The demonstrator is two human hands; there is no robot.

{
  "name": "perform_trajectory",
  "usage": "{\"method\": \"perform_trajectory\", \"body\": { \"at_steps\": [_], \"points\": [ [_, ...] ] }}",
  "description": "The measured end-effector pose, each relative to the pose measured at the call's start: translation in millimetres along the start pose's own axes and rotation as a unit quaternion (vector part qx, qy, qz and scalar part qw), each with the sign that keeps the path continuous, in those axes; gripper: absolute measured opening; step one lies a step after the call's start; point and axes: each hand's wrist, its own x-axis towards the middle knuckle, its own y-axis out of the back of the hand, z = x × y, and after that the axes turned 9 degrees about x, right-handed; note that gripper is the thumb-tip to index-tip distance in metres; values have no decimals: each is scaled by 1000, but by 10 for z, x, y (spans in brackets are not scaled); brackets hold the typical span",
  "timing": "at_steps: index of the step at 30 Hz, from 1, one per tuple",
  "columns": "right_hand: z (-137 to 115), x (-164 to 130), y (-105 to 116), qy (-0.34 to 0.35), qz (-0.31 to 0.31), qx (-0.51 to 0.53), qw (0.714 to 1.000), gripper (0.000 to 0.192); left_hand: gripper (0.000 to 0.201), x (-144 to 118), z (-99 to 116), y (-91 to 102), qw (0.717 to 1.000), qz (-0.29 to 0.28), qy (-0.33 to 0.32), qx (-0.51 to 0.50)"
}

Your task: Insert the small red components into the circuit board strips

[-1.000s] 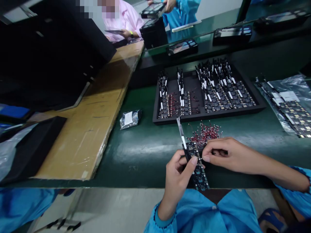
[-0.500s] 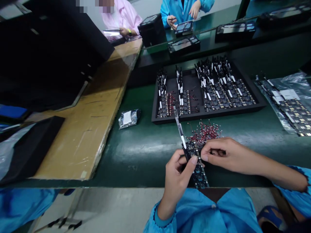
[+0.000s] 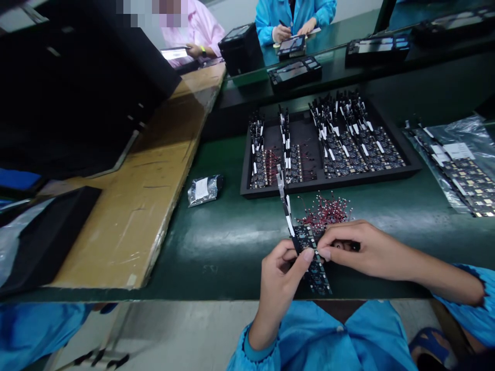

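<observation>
Down in the lower middle of the frame, the left hand (image 3: 281, 281) pinches a narrow circuit board (image 3: 314, 260) by its long edges, thumb on one side and fingers on the other, holding it just above the near edge of the green surface (image 3: 224, 242). A thin ribbon strip (image 3: 285, 201) with white tabs sticks up from the board's far end. The right hand (image 3: 359, 247) is closed narrow, fingertips pressed at the board's upper right side; whether it holds a small part there I cannot tell.

That board looks light and stiff but fragile, studded with tiny components, so gripping the bare edges seems the safe way; the ribbon looks floppy and easy to crease.

Just beyond the hands lies a loose heap of red wires (image 3: 327, 208). Behind it, a black tray (image 3: 247, 191) holds rows of similar boards. At the right edge, more boards rest on a clear plastic bag (image 3: 474, 134). A small silver pouch (image 3: 203, 189) lies left of the tray, beside a cardboard sheet (image 3: 147, 206).
</observation>
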Motion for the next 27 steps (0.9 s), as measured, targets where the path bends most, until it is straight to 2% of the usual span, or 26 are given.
{"method": "perform_trajectory", "body": {
  "at_steps": [4,7,12,16,21,25,27],
  "points": [
    [-86,17,31,-7,-1,26,1000,19,14,8,12,9,1000,-5,-13,-4],
    [-113,22,46,-55,-24,29,998,22,13,6,22,10,1000,-20,-7,-13],
    [-4,2,15,-25,-27,8,999,24,17,3,21,6,1000,-17,1,5],
    [83,-18,-37,-23,1,22,999,23,16,4,22,-1,1000,-6,-3,18],
    [64,3,-57,-22,4,48,999,21,14,2,11,-10,999,10,-3,35],
    [-41,21,106,7,3,6,1000,20,20,-9,-27,-7,998,38,-6,40],
    [-90,19,263,-2,43,-36,998,23,23,-17,-45,-7,998,53,0,29]
  ]
}}
